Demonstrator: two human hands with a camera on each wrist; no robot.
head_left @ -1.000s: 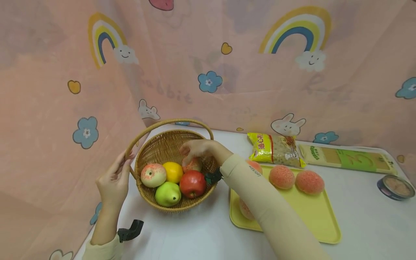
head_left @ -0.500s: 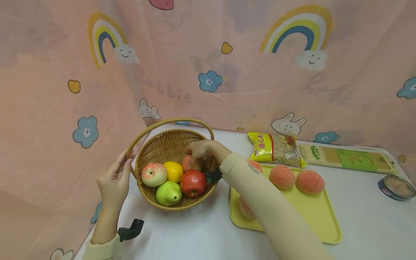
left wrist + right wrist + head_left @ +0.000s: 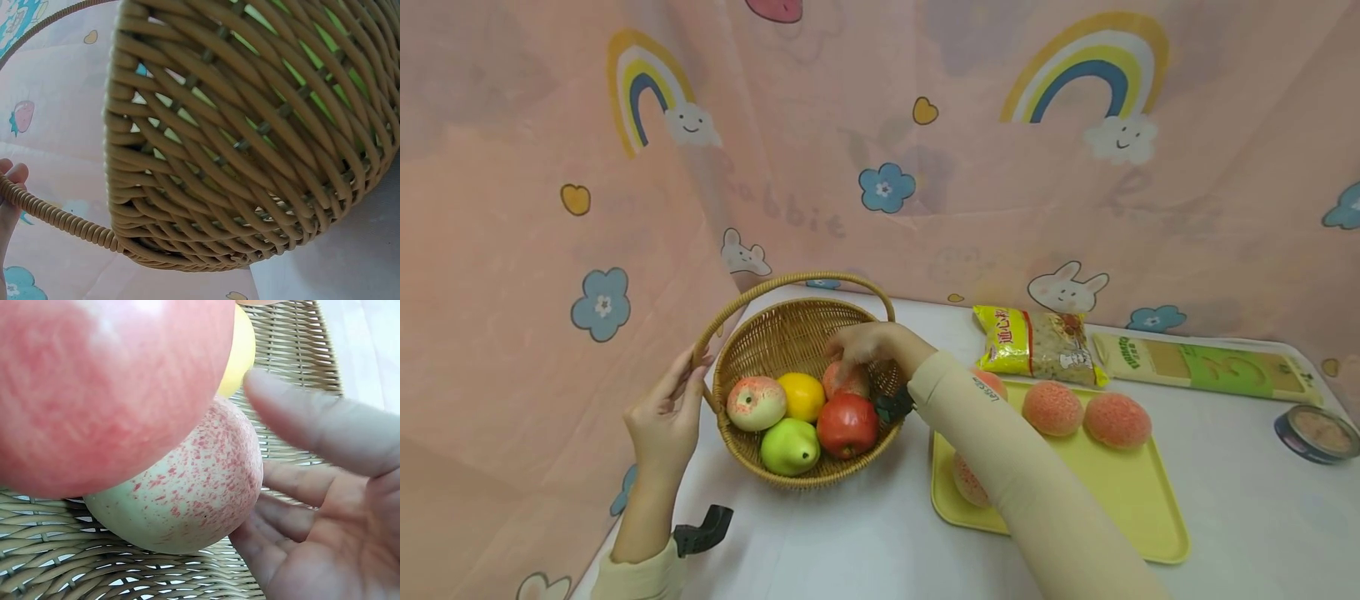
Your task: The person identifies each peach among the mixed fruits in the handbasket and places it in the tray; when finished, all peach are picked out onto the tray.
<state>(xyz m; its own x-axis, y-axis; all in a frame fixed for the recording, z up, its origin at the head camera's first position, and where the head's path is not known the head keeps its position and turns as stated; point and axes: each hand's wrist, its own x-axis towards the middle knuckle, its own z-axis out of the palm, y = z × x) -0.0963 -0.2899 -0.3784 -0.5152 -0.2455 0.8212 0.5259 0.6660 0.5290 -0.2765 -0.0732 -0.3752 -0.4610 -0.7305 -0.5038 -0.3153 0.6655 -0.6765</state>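
My left hand (image 3: 662, 425) grips the handle (image 3: 820, 276) of a wicker basket (image 3: 775, 346) near its left end. The left wrist view shows the basket's woven side (image 3: 237, 144) and fingertips at the handle. My right hand (image 3: 876, 343) reaches inside, its fingers against a speckled peach (image 3: 187, 494) at the back right. In the right wrist view the thumb stands apart from that peach. In front of it lies a red apple (image 3: 847, 425). A yellow lemon (image 3: 801, 397), a green pear (image 3: 789, 447) and another peach (image 3: 756, 403) fill the left and front.
To the right, a yellow tray (image 3: 1120, 500) bears several pink speckled round pieces (image 3: 1051, 408), partly hidden by my right forearm. Behind it lie a yellow-ended pasta bag (image 3: 1037, 346) and a long green-banded packet (image 3: 1210, 367). A flat round tin (image 3: 1317, 433) is at far right.
My right fingers have shifted slightly rightward over the peach at the back right, and that peach has moved a little. My left hand keeps its hold on the handle.
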